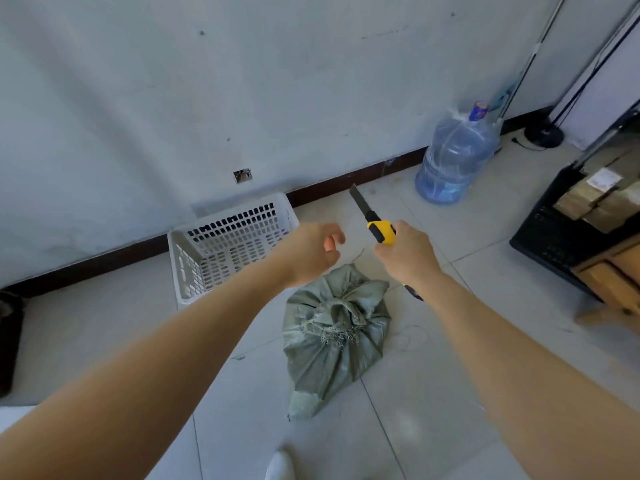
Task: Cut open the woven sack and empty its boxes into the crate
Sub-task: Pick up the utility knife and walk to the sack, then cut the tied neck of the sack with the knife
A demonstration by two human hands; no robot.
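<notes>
Head view. Woven sack, grey-green, lies on the tiled floor below both hands, its neck bunched and tied shut at the top with frayed threads showing; no cut made yet. White perforated crate stands just beside the sack to its left, against the wall, and looks empty, though its floor is partly hidden by the left forearm.

Right hand is closed around the yellow-and-black utility knife, blade extended and pointing up and away. Left hand hovers above the sack's neck, empty, fingers loosely curled and apart, close to the knife handle.

Risks, as judged from here:
- Left hand sits near the bare blade; if it grips the neck while the knife comes down, a slip off the slick weave could reach the fingers
- Cutting deep into the body instead of the tie could slice the boxes inside, which are not visible, so their depth is a guess
- Sack is unsupported; pulling on the blade may drag it across the tiles
- Blade appears far extended (view is soft here), so side load may snap it

Water bottle and black crate stand well apart, no interference expected
</notes>
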